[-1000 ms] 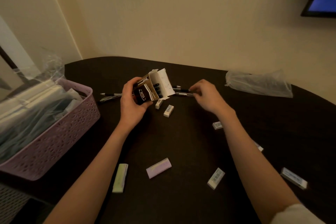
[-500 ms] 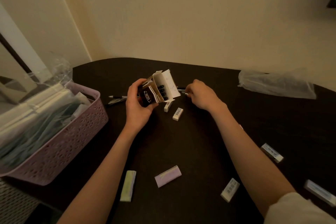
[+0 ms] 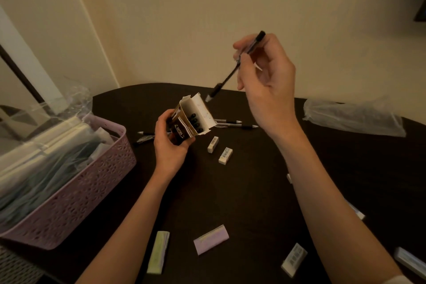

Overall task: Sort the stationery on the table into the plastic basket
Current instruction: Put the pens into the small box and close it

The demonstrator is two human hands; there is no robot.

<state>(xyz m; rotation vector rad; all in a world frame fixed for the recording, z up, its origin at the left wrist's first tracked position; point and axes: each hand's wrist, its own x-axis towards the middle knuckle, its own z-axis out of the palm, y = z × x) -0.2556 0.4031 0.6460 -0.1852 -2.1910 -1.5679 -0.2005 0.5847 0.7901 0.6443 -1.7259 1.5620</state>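
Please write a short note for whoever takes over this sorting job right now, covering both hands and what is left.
Left hand grips the open pen box, pens already inside.
Right hand holds one pen raised, tip pointing at the box opening.
Plastic basket at left already holds wrapped items.
Left to do: loose pens behind the box, erasers and other small items on the table, then the box itself, into the basket.

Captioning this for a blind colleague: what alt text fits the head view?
The right hand holds a black pen above an open brown cardboard pen box gripped by the left hand, over a dark table beside a pink plastic basket.
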